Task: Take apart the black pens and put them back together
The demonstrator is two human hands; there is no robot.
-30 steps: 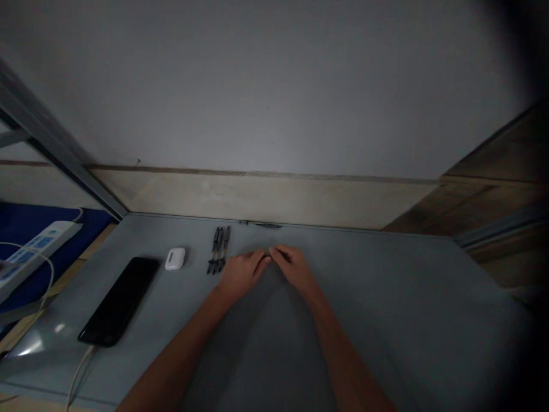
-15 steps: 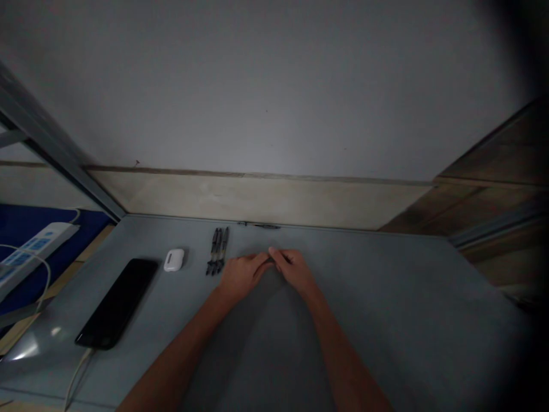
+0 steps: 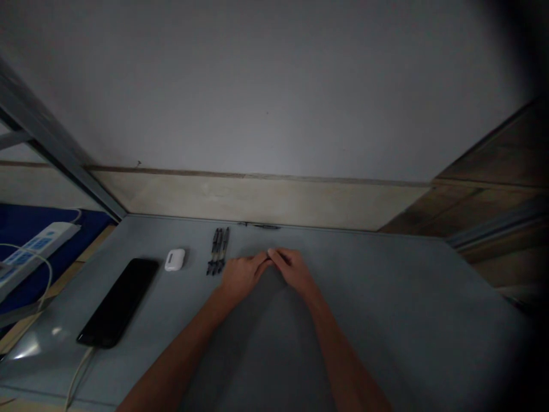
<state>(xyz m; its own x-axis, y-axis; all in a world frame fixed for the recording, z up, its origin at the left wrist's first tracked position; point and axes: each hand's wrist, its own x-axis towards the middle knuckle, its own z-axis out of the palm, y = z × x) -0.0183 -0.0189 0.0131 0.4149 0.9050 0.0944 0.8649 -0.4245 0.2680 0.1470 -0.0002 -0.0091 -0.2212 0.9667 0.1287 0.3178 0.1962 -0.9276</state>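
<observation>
My left hand (image 3: 242, 276) and my right hand (image 3: 292, 269) meet fingertip to fingertip just above the grey tabletop (image 3: 412, 309). Both are closed in a pinch. Whatever is between the fingers is hidden now; a small dark sliver showed there a moment earlier. Just left of my left hand, several dark pens (image 3: 218, 252) lie side by side, with paler middles. Beyond my hands, another slim dark pen-like piece (image 3: 266, 226) and smaller dark bits lie along the table's back edge.
At the left lie a white earbud case (image 3: 175, 260) and a black phone (image 3: 118, 303) with a cable (image 3: 77, 372) plugged in. A white power strip (image 3: 36, 252) rests on blue cloth beyond the left edge. A wall (image 3: 266, 200) closes off the back.
My fingers have shifted slightly at the pinch, and the dark sliver between them no longer shows. The pens, phone and case stay put; the view has moved very slightly.
</observation>
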